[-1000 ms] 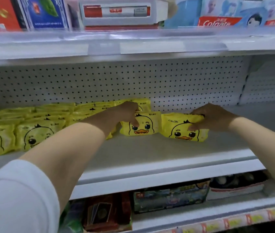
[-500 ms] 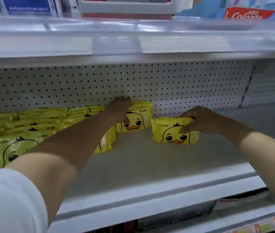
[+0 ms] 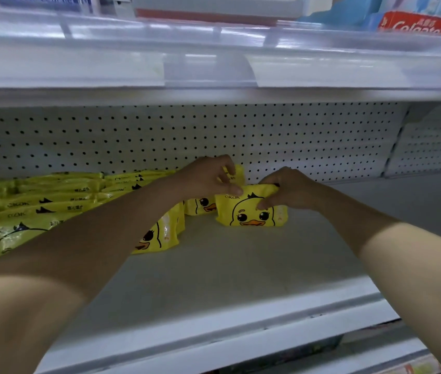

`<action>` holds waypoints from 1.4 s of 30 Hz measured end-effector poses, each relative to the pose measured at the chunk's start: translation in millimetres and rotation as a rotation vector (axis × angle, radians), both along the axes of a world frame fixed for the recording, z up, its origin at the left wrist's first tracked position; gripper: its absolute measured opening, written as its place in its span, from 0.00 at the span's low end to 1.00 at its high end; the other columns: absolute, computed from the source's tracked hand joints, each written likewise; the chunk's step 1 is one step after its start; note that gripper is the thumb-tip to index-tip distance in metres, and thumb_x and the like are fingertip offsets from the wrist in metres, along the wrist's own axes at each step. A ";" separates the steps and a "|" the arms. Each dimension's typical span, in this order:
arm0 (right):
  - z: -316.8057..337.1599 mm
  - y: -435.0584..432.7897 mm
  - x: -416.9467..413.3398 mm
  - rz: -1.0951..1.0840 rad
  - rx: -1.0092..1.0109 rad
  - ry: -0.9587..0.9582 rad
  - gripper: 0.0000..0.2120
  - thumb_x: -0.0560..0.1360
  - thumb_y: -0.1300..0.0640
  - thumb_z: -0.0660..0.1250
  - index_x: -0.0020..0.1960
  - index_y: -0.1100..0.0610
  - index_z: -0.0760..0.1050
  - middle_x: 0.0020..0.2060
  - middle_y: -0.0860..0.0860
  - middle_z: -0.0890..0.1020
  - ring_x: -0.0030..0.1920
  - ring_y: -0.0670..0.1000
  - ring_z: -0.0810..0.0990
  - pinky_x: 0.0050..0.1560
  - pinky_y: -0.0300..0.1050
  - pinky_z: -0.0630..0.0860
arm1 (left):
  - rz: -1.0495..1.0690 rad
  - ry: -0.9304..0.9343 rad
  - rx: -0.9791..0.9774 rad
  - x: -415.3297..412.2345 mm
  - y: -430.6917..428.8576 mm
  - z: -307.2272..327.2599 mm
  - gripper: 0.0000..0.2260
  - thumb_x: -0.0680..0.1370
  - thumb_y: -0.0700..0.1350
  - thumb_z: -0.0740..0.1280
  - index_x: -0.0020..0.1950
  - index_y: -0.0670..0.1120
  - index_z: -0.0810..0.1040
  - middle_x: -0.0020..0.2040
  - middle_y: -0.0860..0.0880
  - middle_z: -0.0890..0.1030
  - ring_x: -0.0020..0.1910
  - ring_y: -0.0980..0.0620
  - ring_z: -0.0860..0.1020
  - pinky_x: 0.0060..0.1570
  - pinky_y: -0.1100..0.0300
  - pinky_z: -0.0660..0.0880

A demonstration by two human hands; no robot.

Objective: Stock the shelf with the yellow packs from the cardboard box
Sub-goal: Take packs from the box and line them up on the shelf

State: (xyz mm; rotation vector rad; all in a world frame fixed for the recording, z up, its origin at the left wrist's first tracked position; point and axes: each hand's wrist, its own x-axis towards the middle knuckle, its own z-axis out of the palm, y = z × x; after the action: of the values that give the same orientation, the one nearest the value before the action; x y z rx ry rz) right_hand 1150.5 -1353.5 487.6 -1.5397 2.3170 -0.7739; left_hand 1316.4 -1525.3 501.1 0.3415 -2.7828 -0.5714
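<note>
On the shelf (image 3: 241,265), right hand (image 3: 292,191) pinches an upright yellow pack (image 3: 249,211); left hand (image 3: 203,176) curls fingers over the pack behind (image 3: 238,175).

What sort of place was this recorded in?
Probably a shop aisle: a white shelf with a pegboard back, a clear price-label strip on the shelf edge above, rows of identical yellow duck packs, and a Colgate box overhead.

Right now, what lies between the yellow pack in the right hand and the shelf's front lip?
Nothing. In the head view, only bare shelf board runs from the yellow pack, which the right hand grips, to the front lip.
</note>
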 end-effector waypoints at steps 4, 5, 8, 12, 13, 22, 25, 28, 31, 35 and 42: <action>-5.3 -27.1 10.4 0.021 -0.074 0.016 0.23 0.64 0.53 0.81 0.57 0.49 0.82 0.50 0.46 0.84 0.51 0.46 0.81 0.52 0.41 0.79 | 0.086 -0.141 -0.171 4.9 -5.8 -9.3 0.28 0.66 0.59 0.78 0.59 0.54 0.71 0.51 0.50 0.77 0.51 0.50 0.76 0.43 0.57 0.74; -7.0 -32.4 11.7 0.026 -0.105 0.021 0.24 0.64 0.53 0.81 0.59 0.49 0.81 0.52 0.46 0.83 0.53 0.46 0.81 0.52 0.38 0.77 | 0.123 -0.144 -0.211 7.0 -10.3 -11.2 0.28 0.66 0.59 0.78 0.59 0.53 0.71 0.49 0.50 0.75 0.50 0.49 0.76 0.40 0.57 0.71; -11.0 -42.6 12.1 0.027 -0.175 0.010 0.28 0.65 0.56 0.81 0.64 0.50 0.78 0.55 0.47 0.81 0.57 0.43 0.77 0.48 0.26 0.69 | 0.237 -0.163 -0.259 16.9 -19.4 -11.1 0.28 0.67 0.60 0.77 0.61 0.52 0.72 0.47 0.50 0.71 0.48 0.48 0.73 0.39 0.58 0.65; -16.3 -51.3 11.8 0.012 -0.176 -0.007 0.34 0.63 0.56 0.82 0.67 0.49 0.75 0.57 0.51 0.80 0.60 0.47 0.77 0.57 0.36 0.72 | 0.332 -0.155 -0.269 23.1 -20.2 -10.1 0.29 0.67 0.59 0.77 0.63 0.50 0.72 0.51 0.47 0.70 0.48 0.49 0.69 0.43 0.58 0.64; -17.2 -52.7 11.6 0.004 -0.170 0.000 0.35 0.63 0.55 0.82 0.68 0.48 0.75 0.56 0.52 0.79 0.59 0.48 0.77 0.58 0.39 0.73 | 0.341 -0.157 -0.284 22.5 -18.2 -9.8 0.29 0.67 0.59 0.77 0.63 0.50 0.73 0.53 0.46 0.71 0.49 0.48 0.70 0.44 0.58 0.64; -22.5 -55.8 14.2 -0.057 -0.199 0.102 0.35 0.65 0.55 0.81 0.69 0.51 0.73 0.60 0.53 0.79 0.61 0.51 0.77 0.61 0.43 0.73 | 0.416 -0.223 -0.442 13.5 -2.0 -5.9 0.35 0.66 0.66 0.74 0.65 0.48 0.71 0.58 0.44 0.75 0.59 0.45 0.70 0.58 0.52 0.67; -22.6 -53.8 15.6 -0.063 -0.184 0.142 0.35 0.66 0.54 0.80 0.70 0.53 0.72 0.61 0.55 0.78 0.62 0.53 0.76 0.61 0.43 0.72 | 0.430 -0.257 -0.507 13.5 -0.3 -9.7 0.41 0.62 0.70 0.74 0.65 0.47 0.69 0.59 0.45 0.76 0.62 0.44 0.68 0.59 0.50 0.67; -21.5 -48.4 18.3 -0.075 -0.174 0.216 0.35 0.67 0.51 0.79 0.71 0.52 0.70 0.61 0.56 0.76 0.62 0.54 0.74 0.59 0.44 0.71 | 0.495 -0.230 -0.569 14.3 4.7 -12.6 0.40 0.64 0.67 0.74 0.66 0.45 0.68 0.61 0.44 0.77 0.64 0.43 0.68 0.61 0.49 0.67; -17.5 -37.3 21.5 -0.078 -0.173 0.263 0.35 0.68 0.51 0.78 0.72 0.51 0.70 0.61 0.55 0.74 0.63 0.55 0.72 0.58 0.47 0.72 | 0.556 -0.212 -0.593 19.6 15.6 -11.1 0.39 0.66 0.66 0.73 0.68 0.44 0.66 0.64 0.44 0.74 0.66 0.43 0.67 0.64 0.49 0.66; -8.0 -14.4 28.5 -0.050 -0.154 0.300 0.35 0.68 0.50 0.77 0.72 0.51 0.69 0.62 0.55 0.73 0.64 0.56 0.71 0.59 0.47 0.71 | 0.586 -0.174 -0.575 34.6 40.1 -6.9 0.39 0.67 0.64 0.74 0.69 0.45 0.65 0.65 0.44 0.71 0.67 0.43 0.66 0.66 0.49 0.65; 9.5 40.6 60.7 0.049 -0.113 0.330 0.34 0.71 0.52 0.75 0.74 0.50 0.67 0.65 0.55 0.71 0.66 0.55 0.70 0.57 0.44 0.69 | 0.687 -0.156 -0.463 77.8 107.1 -7.3 0.38 0.68 0.58 0.75 0.72 0.47 0.63 0.67 0.43 0.69 0.68 0.42 0.65 0.62 0.48 0.70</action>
State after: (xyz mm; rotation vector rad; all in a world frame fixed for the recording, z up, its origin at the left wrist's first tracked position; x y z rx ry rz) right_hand 1211.2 -1313.0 497.1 -1.8913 2.4865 -0.6940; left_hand 1394.1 -1418.2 493.8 1.1868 -2.5734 0.2632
